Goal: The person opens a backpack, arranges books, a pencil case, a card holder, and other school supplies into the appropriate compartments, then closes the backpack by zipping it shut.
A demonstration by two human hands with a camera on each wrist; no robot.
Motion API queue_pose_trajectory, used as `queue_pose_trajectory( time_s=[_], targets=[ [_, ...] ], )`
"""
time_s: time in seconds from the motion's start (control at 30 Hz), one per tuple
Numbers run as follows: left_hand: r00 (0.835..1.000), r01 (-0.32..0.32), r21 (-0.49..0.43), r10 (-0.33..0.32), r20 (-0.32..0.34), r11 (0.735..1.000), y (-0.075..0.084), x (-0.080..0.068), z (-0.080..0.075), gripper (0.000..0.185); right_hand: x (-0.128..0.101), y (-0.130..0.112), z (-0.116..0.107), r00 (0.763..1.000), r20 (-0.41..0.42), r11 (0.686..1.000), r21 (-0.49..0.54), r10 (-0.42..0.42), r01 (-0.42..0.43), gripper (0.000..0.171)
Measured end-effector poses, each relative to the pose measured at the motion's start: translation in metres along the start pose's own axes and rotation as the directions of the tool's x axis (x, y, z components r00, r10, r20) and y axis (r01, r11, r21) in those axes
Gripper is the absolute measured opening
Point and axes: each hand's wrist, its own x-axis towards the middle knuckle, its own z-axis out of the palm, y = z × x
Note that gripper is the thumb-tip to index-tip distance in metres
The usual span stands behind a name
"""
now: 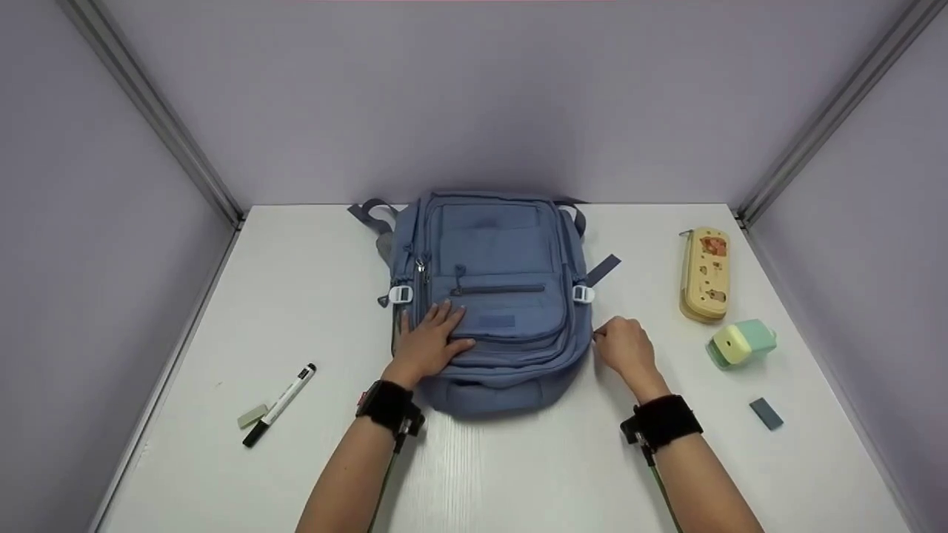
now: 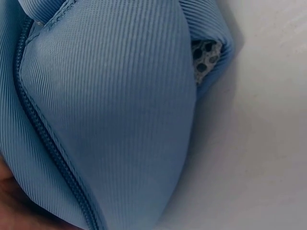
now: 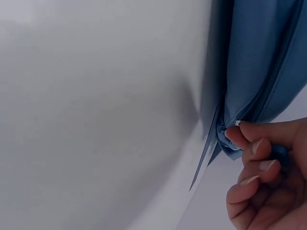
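A blue backpack lies on its back on the white table, front pockets up, with white buckles on both sides. My left hand rests on the lower left of its front, fingers spread. Only a bit of that hand shows at the edge of the left wrist view, beside a zipper. At the bag's right side my right hand pinches a zipper pull between thumb and forefinger. Part of its blue tab shows inside the curled fingers in the right wrist view.
To the right lie a yellow pencil case, a green and yellow pencil sharpener and a dark blue-grey block. On the left a white marker touches a small grey-green block. Pale walls enclose the table's back and sides.
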Motion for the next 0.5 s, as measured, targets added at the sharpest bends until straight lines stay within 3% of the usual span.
queue_pose_trajectory(
  time_s=[0.5],
  targets=[
    [0.999,0.022,0.007,-0.022,0.040,1.000,0.001,0.001,-0.007,0.068,-0.029,-0.008,-0.018,0.989,0.086,0.992,0.062,-0.116,0.111,0.011]
  ],
)
